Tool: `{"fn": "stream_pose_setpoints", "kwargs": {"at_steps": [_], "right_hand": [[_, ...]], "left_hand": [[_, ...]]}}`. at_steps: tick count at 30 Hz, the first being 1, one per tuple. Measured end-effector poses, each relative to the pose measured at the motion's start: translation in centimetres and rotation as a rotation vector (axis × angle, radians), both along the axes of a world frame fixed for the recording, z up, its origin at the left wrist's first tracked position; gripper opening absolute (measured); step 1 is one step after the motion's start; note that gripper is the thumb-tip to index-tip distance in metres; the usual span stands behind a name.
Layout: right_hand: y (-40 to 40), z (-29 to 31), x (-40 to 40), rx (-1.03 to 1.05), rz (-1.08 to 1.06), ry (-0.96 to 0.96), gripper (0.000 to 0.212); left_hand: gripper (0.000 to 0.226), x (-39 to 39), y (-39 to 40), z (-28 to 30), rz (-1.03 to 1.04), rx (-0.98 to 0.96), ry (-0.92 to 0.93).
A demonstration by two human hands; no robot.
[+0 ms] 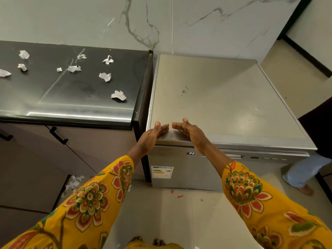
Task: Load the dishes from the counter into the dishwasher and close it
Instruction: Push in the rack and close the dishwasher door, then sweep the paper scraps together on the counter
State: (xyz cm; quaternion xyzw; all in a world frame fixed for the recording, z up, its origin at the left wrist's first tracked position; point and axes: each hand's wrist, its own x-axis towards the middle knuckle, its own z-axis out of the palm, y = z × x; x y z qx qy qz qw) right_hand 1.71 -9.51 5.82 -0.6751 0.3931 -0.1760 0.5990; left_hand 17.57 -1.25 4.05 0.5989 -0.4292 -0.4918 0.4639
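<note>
Above the shut dishwasher (215, 97), we hold both hands over its front left corner: left hand (153, 134) and right hand (188, 131), fingers straight and nearly meeting, gripping nothing. Whether our palms touch the steel lid we cannot tell. Its small display (191, 153) reads P2; the sticker (162, 171) below is too small to read. Crumpled paper scraps (118, 95) litter the dark tabletop (86, 90) just left. At right, someone's leg (303, 173) is cut off by the edge.
</note>
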Motion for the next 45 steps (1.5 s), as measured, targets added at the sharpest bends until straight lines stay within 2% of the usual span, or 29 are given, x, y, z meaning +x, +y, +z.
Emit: {"fn": "stream_pose_setpoints", "kwargs": {"at_steps": [4, 8, 11, 12, 15, 18, 19, 21, 23, 28, 32, 38, 45], "right_hand": [[0.5, -0.4, 0.8, -0.094, -0.010, 0.062, 0.053], [1.1, -0.7, 2.9, -0.220, -0.120, 0.100, 0.049], [1.5, -0.6, 4.7, -0.266, -0.166, 0.088, 0.030], [1.7, -0.4, 5.4, -0.273, -0.167, 0.067, 0.029], [2.0, -0.3, 7.8, -0.327, -0.128, 0.068, 0.040], [2.1, -0.4, 11.4, -0.336, -0.149, 0.070, 0.068], [2.1, -0.4, 12.2, -0.328, -0.160, 0.071, 0.068], [2.1, -0.3, 13.5, -0.329, -0.166, 0.066, 0.054], [2.6, -0.4, 16.8, -0.354, -0.129, 0.078, 0.055], [2.5, -0.9, 23.6, -0.546, -0.045, 0.288, 0.074], [2.4, -0.9, 27.2, -0.595, -0.114, 0.416, 0.093], [1.0, -0.9, 31.3, -0.580, -0.250, 0.541, 0.100], [-0.2, -0.8, 34.5, -0.556, -0.346, 0.607, 0.097]], "left_hand": [[0.053, 0.0, 0.0, 0.0, 0.028, -0.016, -0.011], [0.054, 0.0, -0.1, 0.2, 0.073, -0.010, -0.018], [0.054, 0.4, -0.3, 0.4, 0.145, -0.030, -0.003], [0.053, 0.7, -0.4, 0.6, 0.174, -0.042, 0.002], [0.048, 2.5, -0.5, 1.0, 0.285, -0.123, -0.068], [0.042, 5.6, -0.3, 1.4, 0.426, -0.190, -0.176], [0.040, 6.4, -0.2, 1.6, 0.457, -0.203, -0.204], [0.036, 8.0, 0.2, 1.9, 0.491, -0.218, -0.264], [0.034, 11.7, 0.6, 1.8, 0.506, -0.227, -0.344], [0.040, 19.6, 1.3, 0.9, 0.497, -0.060, -0.558], [0.055, 24.2, 1.4, 0.1, 0.417, 0.035, -0.812], [0.070, 29.7, 1.0, 0.8, 0.358, 0.114, -0.846], [0.070, 36.3, 2.0, 0.6, 0.416, 0.104, -0.833]]}}
